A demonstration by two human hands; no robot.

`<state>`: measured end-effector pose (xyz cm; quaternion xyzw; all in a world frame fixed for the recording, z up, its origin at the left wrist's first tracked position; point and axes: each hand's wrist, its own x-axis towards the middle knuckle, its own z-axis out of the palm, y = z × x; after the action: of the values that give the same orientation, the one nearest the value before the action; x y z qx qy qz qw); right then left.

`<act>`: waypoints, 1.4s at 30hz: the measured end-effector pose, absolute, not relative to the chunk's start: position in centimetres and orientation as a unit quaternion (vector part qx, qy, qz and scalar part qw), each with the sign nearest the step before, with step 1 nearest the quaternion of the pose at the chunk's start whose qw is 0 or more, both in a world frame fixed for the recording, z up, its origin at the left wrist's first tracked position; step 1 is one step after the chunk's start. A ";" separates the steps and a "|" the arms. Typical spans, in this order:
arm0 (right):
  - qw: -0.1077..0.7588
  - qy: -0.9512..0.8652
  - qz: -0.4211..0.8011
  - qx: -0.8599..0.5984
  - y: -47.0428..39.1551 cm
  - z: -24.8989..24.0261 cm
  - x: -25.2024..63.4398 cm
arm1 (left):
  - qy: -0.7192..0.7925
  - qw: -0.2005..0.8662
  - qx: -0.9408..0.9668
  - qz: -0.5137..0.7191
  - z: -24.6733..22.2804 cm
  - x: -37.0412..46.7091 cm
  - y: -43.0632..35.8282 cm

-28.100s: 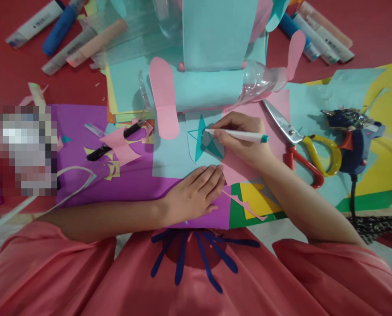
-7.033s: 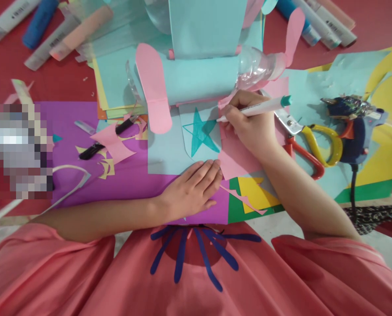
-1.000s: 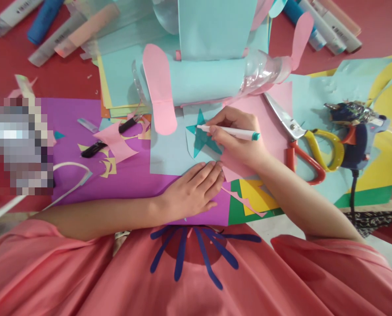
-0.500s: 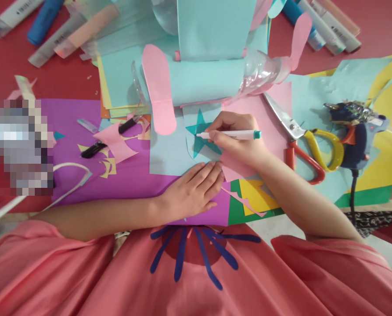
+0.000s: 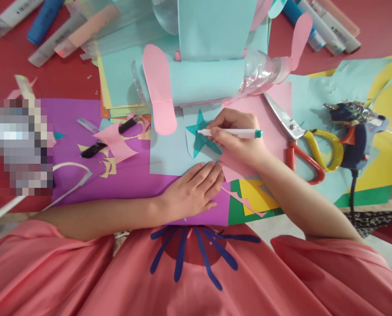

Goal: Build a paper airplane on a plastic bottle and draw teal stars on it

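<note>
My right hand grips a white marker with a teal end, its tip on a teal star coloured on light blue paper. Lying flat, my left hand presses the lower edge of that paper, fingers stretched out. Just beyond the star lies a clear plastic bottle wrapped in light blue paper, with a pink paper strip hanging over its left end. Part of the star's right side is hidden by my right hand.
Scissors with red and yellow handles lie to the right, beside a blue glue gun with a cord. Paper scraps and black-handled tools are on the purple sheet. Several markers lie at the back.
The marker and my right hand have shifted very slightly to the right over the star. My left hand stays in place.
</note>
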<state>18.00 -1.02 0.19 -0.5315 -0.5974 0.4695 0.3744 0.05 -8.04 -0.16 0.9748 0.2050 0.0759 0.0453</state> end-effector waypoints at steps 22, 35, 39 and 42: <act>0.393 -0.618 0.440 -0.520 -1.3 0.0 17.9 | 0.203 0.054 0.975 0.067 -0.1 0.0 -8.0; 0.508 -0.667 0.093 -0.537 0.2 2.0 22.6 | 0.209 0.087 0.972 0.058 -0.2 -0.2 -7.7; 0.428 -0.728 0.126 -0.520 1.6 1.7 23.7 | 0.215 0.102 0.970 0.041 -0.1 -0.3 -7.6; 0.375 -0.721 0.146 -0.564 1.8 0.9 24.0 | 0.219 0.112 0.969 0.039 0.1 -0.4 -7.6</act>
<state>23.97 1.76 0.86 -0.5638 -0.7214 0.1459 0.3746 -0.39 -7.56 0.09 0.9686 0.2186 0.0390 0.1121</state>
